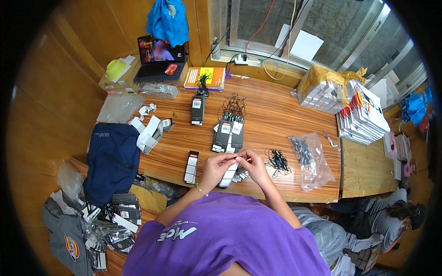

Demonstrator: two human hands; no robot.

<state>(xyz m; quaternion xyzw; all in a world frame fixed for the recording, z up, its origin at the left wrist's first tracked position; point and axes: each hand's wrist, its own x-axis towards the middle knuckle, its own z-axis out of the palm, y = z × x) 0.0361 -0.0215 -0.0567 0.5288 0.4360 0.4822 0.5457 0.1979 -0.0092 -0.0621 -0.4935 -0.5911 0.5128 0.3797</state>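
Both of my hands meet over the near edge of the wooden table [267, 119]. My left hand [215, 169] and my right hand [254, 166] are closed in a pinch, fingertips together at the top of a white hang tag [228, 176]. Whether a string is between the fingertips is too small to tell. Just beyond them lies a stack of dark hang tags [226, 134] with black strings [234, 106] fanned out at its far end. To the left is a pile of black-and-white tags [191, 168]. Loose black strings [278, 162] lie right of my right hand.
A clear bag of strings [311, 158] and small snips [329, 139] lie right. Boxes [322, 92] and stacked printed bags [361, 115] stand at far right. A navy cloth bag [110, 161] hangs over the left edge. A laptop [161, 57] stands back left; another person [391, 216] sits lower right.
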